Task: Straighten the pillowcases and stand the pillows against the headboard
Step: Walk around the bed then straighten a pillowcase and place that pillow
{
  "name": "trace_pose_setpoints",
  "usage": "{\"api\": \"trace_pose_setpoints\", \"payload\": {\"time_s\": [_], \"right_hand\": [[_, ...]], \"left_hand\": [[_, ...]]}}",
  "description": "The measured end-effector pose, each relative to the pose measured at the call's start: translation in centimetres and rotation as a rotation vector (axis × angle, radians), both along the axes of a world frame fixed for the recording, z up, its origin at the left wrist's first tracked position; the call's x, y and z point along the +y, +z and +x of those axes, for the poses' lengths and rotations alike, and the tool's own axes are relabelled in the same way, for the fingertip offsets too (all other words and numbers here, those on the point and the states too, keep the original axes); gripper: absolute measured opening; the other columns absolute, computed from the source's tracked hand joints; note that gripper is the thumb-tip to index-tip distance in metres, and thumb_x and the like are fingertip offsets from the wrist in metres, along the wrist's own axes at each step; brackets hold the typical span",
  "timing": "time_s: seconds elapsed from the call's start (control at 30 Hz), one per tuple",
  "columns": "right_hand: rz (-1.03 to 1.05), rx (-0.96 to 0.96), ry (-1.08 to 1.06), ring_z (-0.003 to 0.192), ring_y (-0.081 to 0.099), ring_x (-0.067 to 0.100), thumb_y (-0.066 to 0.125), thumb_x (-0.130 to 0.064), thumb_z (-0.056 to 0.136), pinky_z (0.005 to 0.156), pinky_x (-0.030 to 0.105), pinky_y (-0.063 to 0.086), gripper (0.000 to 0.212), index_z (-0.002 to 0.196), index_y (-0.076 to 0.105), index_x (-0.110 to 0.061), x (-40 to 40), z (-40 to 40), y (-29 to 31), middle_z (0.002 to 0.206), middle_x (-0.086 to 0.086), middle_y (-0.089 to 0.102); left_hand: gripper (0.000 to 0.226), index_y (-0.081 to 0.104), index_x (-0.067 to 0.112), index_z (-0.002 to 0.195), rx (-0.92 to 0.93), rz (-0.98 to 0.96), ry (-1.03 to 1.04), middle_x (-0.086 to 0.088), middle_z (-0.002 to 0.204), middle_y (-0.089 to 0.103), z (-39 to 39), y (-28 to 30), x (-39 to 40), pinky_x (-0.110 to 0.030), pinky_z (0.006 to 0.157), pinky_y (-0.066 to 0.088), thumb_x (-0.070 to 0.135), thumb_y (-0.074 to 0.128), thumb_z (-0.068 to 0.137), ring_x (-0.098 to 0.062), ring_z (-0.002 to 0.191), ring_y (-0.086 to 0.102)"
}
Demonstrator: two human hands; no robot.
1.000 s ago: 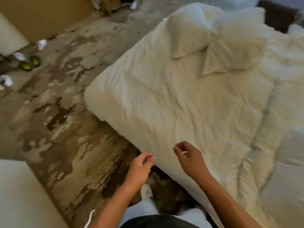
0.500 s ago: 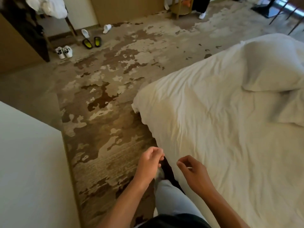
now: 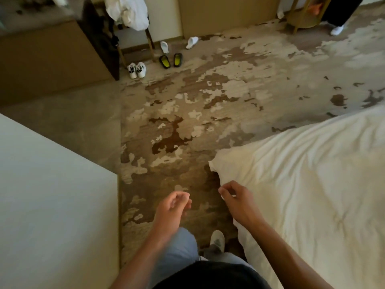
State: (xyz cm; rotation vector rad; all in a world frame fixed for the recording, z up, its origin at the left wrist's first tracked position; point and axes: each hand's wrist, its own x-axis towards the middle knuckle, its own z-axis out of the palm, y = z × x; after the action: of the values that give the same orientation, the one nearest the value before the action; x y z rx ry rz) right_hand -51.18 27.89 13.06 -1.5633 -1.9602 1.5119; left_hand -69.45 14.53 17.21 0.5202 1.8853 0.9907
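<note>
My left hand (image 3: 173,207) and right hand (image 3: 235,197) hang loosely curled and empty at lower centre, beside the bed (image 3: 312,184) on the right.

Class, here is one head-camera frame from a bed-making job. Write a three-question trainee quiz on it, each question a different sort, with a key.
1. True or false: a pillow is in view.
2. Which hand is nearer the rumpled white duvet? A) left hand B) right hand
3. Fill in: the black slippers with yellow-green insoles lie on the patterned brown and beige ____.

Key: 1 false. 2 B. 3 carpet.
</note>
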Motion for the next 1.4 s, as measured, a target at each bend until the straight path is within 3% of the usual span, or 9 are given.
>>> {"api": "trace_pose_setpoints", "payload": {"time_s": [0.2,0.3,0.4,0.53,0.7,0.93,1.13,1.4], "right_hand": [[0.063,0.025,0.038,0.088,0.063,-0.015,0.060,-0.046,0.100,0.064,0.011,0.048,0.012,0.102,0.069,-0.039,14.2,-11.9,1.2,0.094,-0.022,0.071],[0.099,0.004,-0.009,0.090,0.065,-0.010,0.060,-0.046,0.100,0.069,0.015,0.050,0.012,0.101,0.069,-0.038,20.3,-16.2,0.5,0.095,-0.020,0.072],[0.108,-0.022,-0.106,0.091,0.068,-0.003,0.062,-0.041,0.101,0.079,0.023,0.056,0.013,0.103,0.072,-0.033,25.1,-18.9,0.8,0.094,-0.017,0.073],[0.094,-0.042,-0.284,0.089,0.067,-0.006,0.065,-0.037,0.099,0.073,0.016,0.051,0.006,0.097,0.070,-0.038,29.5,-19.8,2.2,0.088,-0.020,0.072],[0.025,-0.099,-0.546,0.091,0.067,-0.005,0.064,-0.035,0.101,0.077,0.015,0.050,0.009,0.100,0.072,-0.031,35.0,-18.9,2.1,0.094,-0.012,0.074],[0.029,-0.104,-0.843,0.086,0.066,-0.007,0.064,-0.033,0.101,0.071,0.015,0.048,0.010,0.098,0.073,-0.031,48.0,-16.5,-0.3,0.091,-0.015,0.073],[-0.001,-0.030,-0.900,0.082,0.072,0.006,0.062,-0.039,0.101,0.078,0.036,0.062,0.015,0.101,0.072,-0.029,64.8,-13.1,0.2,0.088,-0.007,0.075],[0.148,0.034,-0.958,0.085,0.070,0.005,0.062,-0.036,0.102,0.074,0.024,0.058,0.016,0.105,0.073,-0.024,87.4,-5.1,4.0,0.092,-0.009,0.073]], "left_hand": [[0.015,0.073,0.041,0.094,-0.011,-0.044,0.046,0.008,0.097,0.077,-10.7,-2.3,8.7,-0.036,0.087,0.061,0.044,0.059,0.100,-0.007,0.090,0.074],[0.015,0.071,0.046,0.094,-0.009,-0.009,0.010,0.012,0.096,0.076,-16.1,-3.6,16.3,-0.034,0.087,0.060,0.046,0.057,0.100,-0.001,0.089,0.072],[0.018,0.072,0.041,0.096,-0.038,0.011,-0.079,0.013,0.095,0.076,-20.3,-3.5,25.2,-0.035,0.087,0.060,0.049,0.056,0.099,-0.001,0.087,0.072],[0.020,0.072,0.032,0.097,-0.077,0.042,-0.245,0.009,0.092,0.076,-22.5,-1.9,36.9,-0.034,0.085,0.060,0.045,0.057,0.099,-0.009,0.091,0.072],[0.019,0.073,0.031,0.096,-0.145,0.094,-0.499,0.009,0.093,0.077,-20.7,-0.3,51.5,-0.031,0.081,0.058,0.043,0.059,0.098,-0.006,0.090,0.072],[0.017,0.073,0.025,0.097,-0.160,0.143,-0.791,0.003,0.092,0.077,-15.9,-0.3,70.9,-0.034,0.082,0.061,0.035,0.059,0.100,-0.012,0.090,0.074],[0.015,0.074,0.024,0.097,-0.082,0.084,-0.830,0.000,0.092,0.077,-14.8,-1.2,85.9,-0.033,0.078,0.060,0.029,0.060,0.101,-0.016,0.090,0.074],[0.016,0.074,0.036,0.089,-0.052,0.044,-0.863,0.000,0.091,0.078,-9.1,-2.5,105.2,-0.042,0.081,0.061,0.033,0.061,0.098,-0.016,0.089,0.074]]}}
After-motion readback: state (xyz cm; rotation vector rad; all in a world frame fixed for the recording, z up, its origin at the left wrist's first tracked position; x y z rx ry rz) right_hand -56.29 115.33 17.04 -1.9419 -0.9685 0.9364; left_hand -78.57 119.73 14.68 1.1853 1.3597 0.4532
